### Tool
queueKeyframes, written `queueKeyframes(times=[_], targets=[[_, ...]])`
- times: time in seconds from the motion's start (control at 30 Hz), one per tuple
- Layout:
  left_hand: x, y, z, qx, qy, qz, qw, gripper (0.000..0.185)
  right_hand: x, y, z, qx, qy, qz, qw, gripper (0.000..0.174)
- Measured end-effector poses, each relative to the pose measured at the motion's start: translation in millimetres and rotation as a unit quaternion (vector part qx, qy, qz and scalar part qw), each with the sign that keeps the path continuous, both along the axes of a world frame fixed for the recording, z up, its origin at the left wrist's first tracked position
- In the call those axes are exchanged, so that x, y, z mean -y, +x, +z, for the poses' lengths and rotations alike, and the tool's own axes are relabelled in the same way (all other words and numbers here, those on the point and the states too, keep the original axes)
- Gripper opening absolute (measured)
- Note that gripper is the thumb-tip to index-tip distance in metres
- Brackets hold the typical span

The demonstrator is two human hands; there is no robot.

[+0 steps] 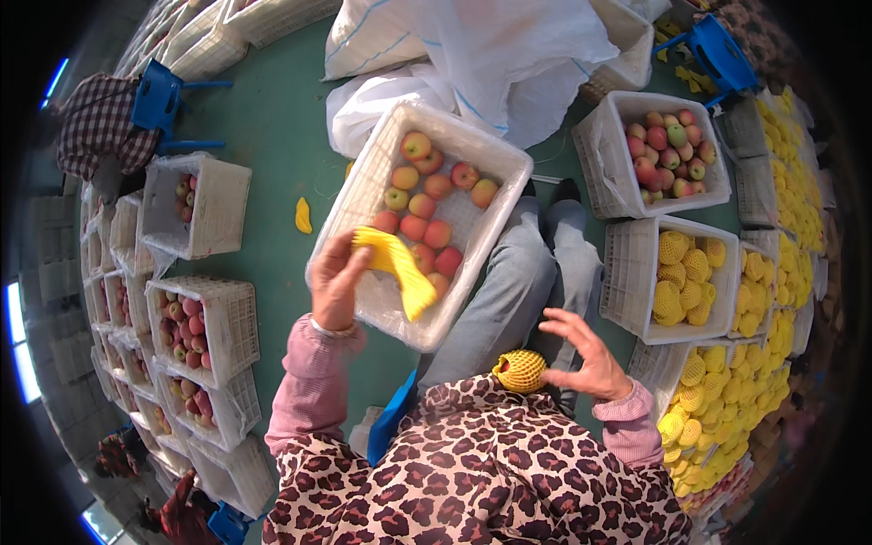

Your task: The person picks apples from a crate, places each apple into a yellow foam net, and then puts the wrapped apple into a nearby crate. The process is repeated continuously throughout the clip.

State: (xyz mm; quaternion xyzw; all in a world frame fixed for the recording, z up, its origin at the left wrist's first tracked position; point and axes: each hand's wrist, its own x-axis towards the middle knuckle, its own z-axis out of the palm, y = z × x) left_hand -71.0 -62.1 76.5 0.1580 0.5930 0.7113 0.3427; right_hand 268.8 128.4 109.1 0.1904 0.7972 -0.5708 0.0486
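My left hand (336, 279) pinches one end of a flat yellow foam net sleeve (398, 266) between thumb and fingers. The sleeve dangles over a white plastic crate (514, 184) lined with clear film, where several bare red-and-yellow apples (422, 206) lie. Down at my lap, an apple wrapped in a yellow foam net (521, 371) rests on my leopard-print garment. My right hand (586, 354) is just right of that wrapped apple, its fingers spread and holding nothing; whether the thumb touches the net I cannot tell.
To the right stand a crate of bare apples (671, 153) and a crate of net-wrapped apples (688, 279), with more wrapped ones beyond. Apple crates (204, 334) are stacked at left, near a person in a checked shirt (102, 126). White sacks (470, 61) lie ahead.
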Motion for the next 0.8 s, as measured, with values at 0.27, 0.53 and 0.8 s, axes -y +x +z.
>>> queueKeyframes(times=[0.27, 0.53, 0.8], targets=[[-113.2, 135.2, 28.9, -0.097, 0.051, -0.273, 0.956, 0.025, -5.3, -6.1, 26.0, -0.099, -0.252, -0.236, 0.933, 0.055], [-134.6, 176.1, 27.2, -0.002, 0.102, -0.14, 0.985, 0.022, 6.2, 12.1, 11.3, -0.275, -0.197, -0.328, 0.882, 0.049], [-115.9, 210.1, 43.9, -0.112, 0.013, -0.282, 0.953, 0.045, -7.4, 11.0, 1.3, -0.242, -0.113, -0.446, 0.854, 0.031]])
